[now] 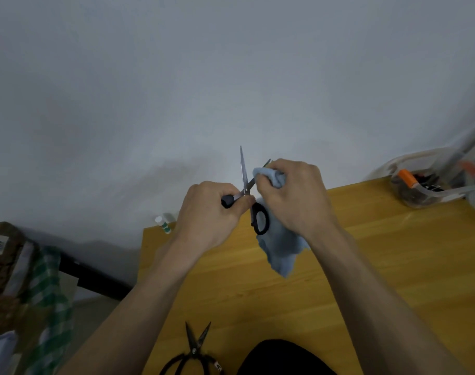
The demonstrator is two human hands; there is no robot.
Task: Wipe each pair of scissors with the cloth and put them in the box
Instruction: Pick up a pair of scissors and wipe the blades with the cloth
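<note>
Scissors [246, 190] with black handles are held up at frame centre, above the far edge of the wooden table [393, 266], blades spread apart. Left hand [207, 215] has its fingers curled round one black handle, which keeps the pair steady and the blades apart, so each blade can be reached singly. Right hand [294, 196] pinches a bunched part of the blue cloth [281, 244] round the right-hand blade, near its tip; the rest of the cloth hangs loose under the wrist, touching the free handle loop. Judgement: wiping step in hand on this pair, not yet boxed. A second pair of dark scissors [194, 353] lies at bottom centre of the frame on the table, blades open, apparently waiting its turn; a small white tag on its handle is too small to read. Clear plastic box [420, 190] sits at the table's upper right corner, well apart from the hands, with orange-tipped items inside. Small white bottle [164, 224] with green print stands beyond the table's far left corner; print unreadable. Package at left edge bears blurred digits, not legible.
</note>
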